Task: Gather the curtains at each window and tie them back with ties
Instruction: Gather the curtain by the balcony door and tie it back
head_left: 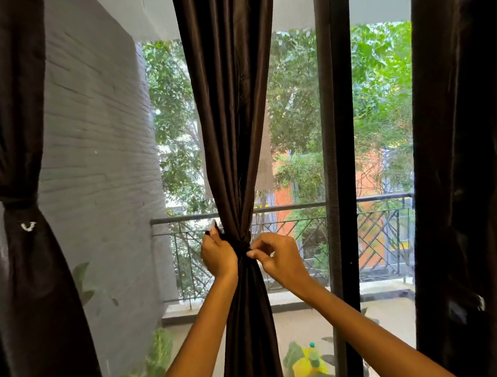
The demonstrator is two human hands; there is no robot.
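Tying off the centre panel: the dark brown satin curtain [230, 130] hangs vertically at mid-frame, long axis top to bottom, and is cinched to a narrow waist level with the balcony rail. The dark fabric tie [243, 244] wraps that waist horizontally, i.e. across the curtain's axis.

Grip state:
- Left hand [218, 254] sits on the left side of the waist, fingers curled and pinching a dark end of the tie, which projects up past the fingertips.
- Right hand [276, 256] sits on the right side, thumb and forefinger pressed together at the knot area; whether they hold a tie end or only the knot can't be resolved, dark on dark.

Key relation: the knot lies between the two hands, touching both, w/ the right fingertips nearest to it. Judgement: the tie is on and the knot is being snugged; the next pull probably runs outward along the tie's line, left and right, perpendicular to the curtain.

Surroundings:
- Left-edge dark curtain [24, 265] is already gathered and tied at its own waist.
- Right-edge dark curtain [472, 170] hangs straight, no tie visible; likely next in sequence.
- Black vertical window frame [342, 151] stands just right of the right hand, behind it.
- Beyond the glass: grey brick wall [98, 140], metal balcony railing [332, 208], trees, a green-capped bottle [314, 355] on the balcony floor.

Nothing obstructs either hand. Risk: slick fabric may let the knot slip down.
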